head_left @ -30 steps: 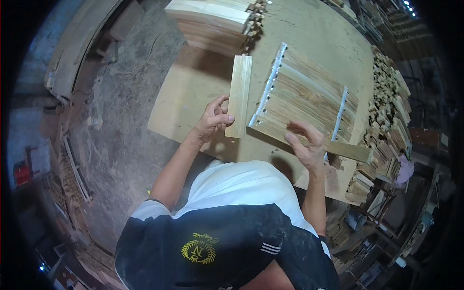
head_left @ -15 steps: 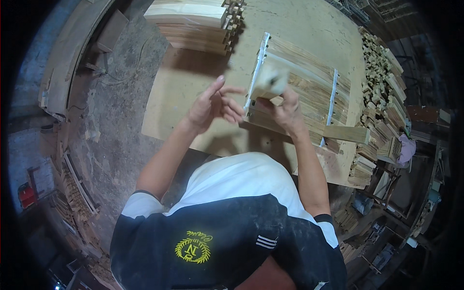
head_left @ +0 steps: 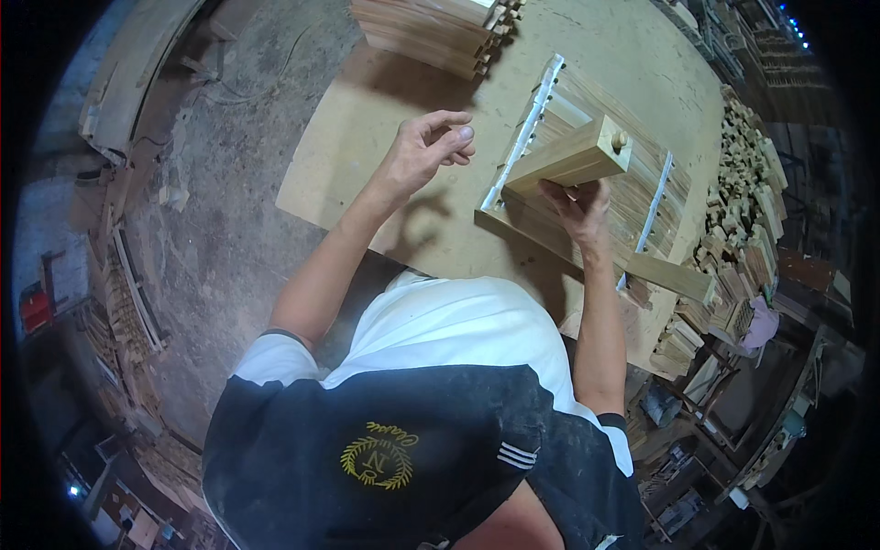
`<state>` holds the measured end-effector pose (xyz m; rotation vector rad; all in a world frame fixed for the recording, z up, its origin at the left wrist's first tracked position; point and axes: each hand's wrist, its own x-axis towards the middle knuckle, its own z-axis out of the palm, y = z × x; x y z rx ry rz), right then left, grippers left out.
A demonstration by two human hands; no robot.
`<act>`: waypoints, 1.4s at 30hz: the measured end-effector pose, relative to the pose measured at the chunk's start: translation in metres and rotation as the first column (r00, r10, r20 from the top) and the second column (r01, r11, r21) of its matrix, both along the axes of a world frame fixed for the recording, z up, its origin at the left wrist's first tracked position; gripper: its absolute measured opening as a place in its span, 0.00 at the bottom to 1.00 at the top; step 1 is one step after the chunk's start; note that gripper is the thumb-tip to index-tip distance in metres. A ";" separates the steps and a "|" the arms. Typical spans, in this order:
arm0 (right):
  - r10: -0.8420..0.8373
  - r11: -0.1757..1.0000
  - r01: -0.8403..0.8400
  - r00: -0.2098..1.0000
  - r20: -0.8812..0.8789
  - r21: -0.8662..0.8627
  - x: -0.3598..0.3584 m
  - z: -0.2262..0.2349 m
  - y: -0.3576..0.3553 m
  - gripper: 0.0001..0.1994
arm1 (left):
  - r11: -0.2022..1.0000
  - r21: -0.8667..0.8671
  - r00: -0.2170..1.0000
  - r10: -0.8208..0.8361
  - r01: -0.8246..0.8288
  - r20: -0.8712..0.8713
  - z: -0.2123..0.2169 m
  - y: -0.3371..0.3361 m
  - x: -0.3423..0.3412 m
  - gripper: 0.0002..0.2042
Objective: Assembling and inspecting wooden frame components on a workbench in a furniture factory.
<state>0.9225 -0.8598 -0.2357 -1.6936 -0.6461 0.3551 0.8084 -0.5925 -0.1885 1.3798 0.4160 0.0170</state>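
My right hand (head_left: pixel 584 213) grips a thick pale wooden block (head_left: pixel 570 158) from below. One end of the block faces up and right, with a small round knob or peg showing on it. Under the block lies a row of wooden slats (head_left: pixel 642 124), crossed by two white strips with dark spots along them. My left hand (head_left: pixel 429 154) hovers over the board to the left of the slats, fingers loosely curled and slightly apart, with nothing visible in it. A separate wooden piece (head_left: pixel 674 277) lies across the near right end of the slats.
The slats rest on a large tan board (head_left: pixel 335 151). A stack of wooden pieces (head_left: pixel 426 41) stands at its far left. Many short wood pieces (head_left: pixel 738 183) are piled along the right edge. A lilac cloth (head_left: pixel 761 323) hangs at the right.
The block in my right hand has swung, its knobbed end now up and to the right. My left hand has lifted away from it and its fingers have curled. The whole view has shifted.
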 end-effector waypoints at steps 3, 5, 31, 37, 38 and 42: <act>-0.012 0.998 0.010 1.000 0.019 0.066 -0.015 0.006 0.015 0.21 | 1.000 -0.014 0.999 0.010 -0.010 0.031 -0.004 0.000 0.002 0.22; 0.026 0.998 -0.032 0.996 0.090 0.062 -0.014 0.007 0.018 0.26 | 1.000 0.001 0.997 0.028 -0.028 0.073 -0.003 -0.003 0.005 0.22; 0.061 0.986 -0.040 0.989 0.133 -0.159 -0.007 0.079 0.037 0.25 | 0.847 0.465 0.859 -0.021 -0.257 0.512 0.047 -0.017 0.014 0.32; 0.410 0.741 0.050 0.756 0.511 -0.669 0.006 0.129 0.032 0.27 | -0.115 0.975 0.867 -0.485 -0.189 0.111 0.110 -0.039 0.024 0.39; 0.451 0.658 0.068 0.763 0.464 -0.750 0.002 0.142 0.035 0.27 | -0.084 0.995 0.862 -0.507 -0.051 0.002 0.094 -0.044 0.032 0.39; 0.204 0.856 0.371 0.400 0.893 -0.361 -0.001 0.159 0.025 0.29 | 0.389 0.835 0.824 -0.553 0.388 -0.124 0.047 -0.036 0.066 0.33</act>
